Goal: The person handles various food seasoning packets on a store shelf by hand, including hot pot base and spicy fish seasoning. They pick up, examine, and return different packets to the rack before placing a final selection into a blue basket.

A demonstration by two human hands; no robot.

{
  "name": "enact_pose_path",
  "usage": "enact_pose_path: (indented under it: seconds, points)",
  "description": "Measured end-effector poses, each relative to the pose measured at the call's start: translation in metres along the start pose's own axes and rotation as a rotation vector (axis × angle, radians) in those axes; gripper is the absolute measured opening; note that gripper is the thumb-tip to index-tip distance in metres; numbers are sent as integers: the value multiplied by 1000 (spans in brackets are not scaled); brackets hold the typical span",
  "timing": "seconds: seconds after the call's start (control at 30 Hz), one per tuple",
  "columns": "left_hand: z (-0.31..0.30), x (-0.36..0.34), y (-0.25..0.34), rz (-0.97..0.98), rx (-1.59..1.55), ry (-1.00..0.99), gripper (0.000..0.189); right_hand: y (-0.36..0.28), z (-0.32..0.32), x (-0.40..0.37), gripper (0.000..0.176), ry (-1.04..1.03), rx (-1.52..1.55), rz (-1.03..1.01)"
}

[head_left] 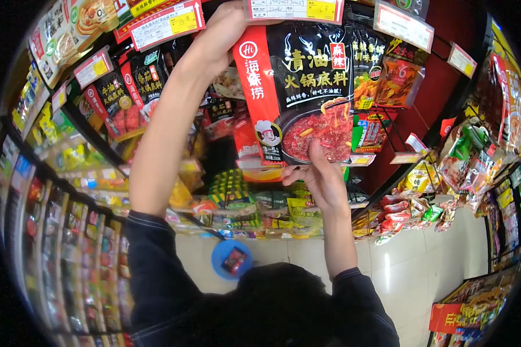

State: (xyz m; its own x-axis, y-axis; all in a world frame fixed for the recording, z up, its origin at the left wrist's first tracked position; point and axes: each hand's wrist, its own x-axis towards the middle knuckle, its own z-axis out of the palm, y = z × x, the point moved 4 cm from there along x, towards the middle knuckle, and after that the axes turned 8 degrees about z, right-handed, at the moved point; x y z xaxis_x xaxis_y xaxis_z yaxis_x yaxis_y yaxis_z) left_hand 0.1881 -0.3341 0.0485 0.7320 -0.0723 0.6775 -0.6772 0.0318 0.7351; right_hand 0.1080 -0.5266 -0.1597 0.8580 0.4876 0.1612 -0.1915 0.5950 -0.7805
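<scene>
A black and red packet of hot pot soup base (pixel 298 75) hangs upright at the front of the shelf display, just under a price tag. My right hand (pixel 324 179) grips its bottom edge, with the thumb on the front and the fingers curled below and behind. Up at the packet's top left corner is my left hand (pixel 223 34). Its fingers go behind the packet's top and the price tag, so their grip is hidden. Behind the packet, another red packet (pixel 246 139) shows in part.
Similar packets (pixel 118 104) hang on the left, and spicy seasoning packets (pixel 400 78) on the right. Price tags (pixel 168 24) stick out along the top. Bagged goods (pixel 474 150) hang at far right. On the tiled floor stands a blue round container (pixel 217 260) with a packet inside.
</scene>
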Motion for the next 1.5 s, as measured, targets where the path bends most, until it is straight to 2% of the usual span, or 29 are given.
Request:
enact_pose_path:
  seconds: [0.1, 0.17, 0.2, 0.23, 0.33, 0.37, 0.4, 0.47, 0.53, 0.57, 0.6, 0.63, 0.7, 0.77, 0.8, 0.83, 0.9, 0.93, 1.0, 1.07, 1.13, 1.2, 1.23, 1.27, 1.37, 1.4, 1.47, 1.5]
  points:
    - [6, -6, -1, -11, 222, -7, 36, 3, -5, -1, 48, -53, 125, 62]
    - [2, -1, -8, 20, 221, -7, 38, 15, -23, 2, 43, -114, 176, 76]
    - [1, 1, -11, 37, 219, -8, 38, 13, -22, -3, 42, -71, 186, 54]
    - [4, 0, -5, 60, 317, 21, 37, 7, -16, -14, 41, -27, 197, 34]
    - [23, 6, 24, 336, 905, -6, 38, -12, -6, -54, 43, 55, 142, -2]
    - [28, 5, 29, 120, 951, 91, 42, -14, -7, -66, 44, 70, 69, -39]
    - [24, 12, 21, 350, 1104, 55, 39, -14, -11, -78, 44, 80, -7, -66]
    - [30, -10, 27, 314, 1272, 278, 34, -2, -35, -103, 46, 6, -27, -19]
    - [30, -15, 19, 575, 1296, 249, 35, 14, -56, -123, 44, -70, -6, 11]
    - [28, -21, 16, 658, 1406, 102, 40, 21, -63, -130, 42, -112, 16, 7]
    - [35, -42, 27, 718, 1357, 96, 38, 30, -71, -135, 40, -107, 5, 25]
    - [35, -62, 31, 703, 1348, 35, 37, 38, -80, -140, 38, -101, -7, 38]
    - [32, -125, 44, 675, 1573, 36, 27, 56, -98, -149, 33, -47, -15, 63]
    - [17, -205, 48, 757, 1249, 128, 15, 77, -129, -160, 33, 89, -21, 116]
    - [2, -263, 35, 674, 1107, 77, 7, 86, -141, -165, 33, 161, -21, 138]
    - [-8, -301, 5, 795, 675, 213, 6, 91, -149, -166, 33, 178, -19, 166]
    - [-20, -357, -64, 456, 722, 392, 13, 103, -164, -167, 28, 318, -18, 181]
    - [-26, -374, -99, 186, 837, 380, 13, 105, -168, -169, 26, 385, -26, 193]
    - [-51, -377, -182, -262, 631, 382, 13, 107, -164, -171, 24, 433, 29, 226]
    - [-80, -367, -242, -463, 401, 585, 20, 103, -158, -160, 22, 427, 26, 220]
    - [-115, -350, -303, -565, -101, 809, 26, 101, -151, -162, 22, 416, -16, 208]
    - [-150, -336, -371, -630, -559, 1031, 34, 103, -152, -171, 22, 447, -10, 185]
    - [-159, -322, -390, -650, -657, 1040, 56, 103, -150, -176, 22, 463, 3, 167]
    - [-171, -314, -409, -663, -646, 945, 82, 102, -147, -182, 22, 479, 17, 145]
    - [-187, -284, -448, -650, -661, 969, 104, 105, -143, -202, 21, 551, 21, 105]
    - [-185, -271, -444, -623, -734, 917, 95, 107, -141, -208, 21, 565, 22, 86]
    - [-178, -259, -438, -503, -720, 928, 85, 111, -140, -218, 21, 597, 43, 53]
    - [-174, -260, -440, -508, -731, 952, 81, 112, -140, -223, 21, 606, 49, 40]
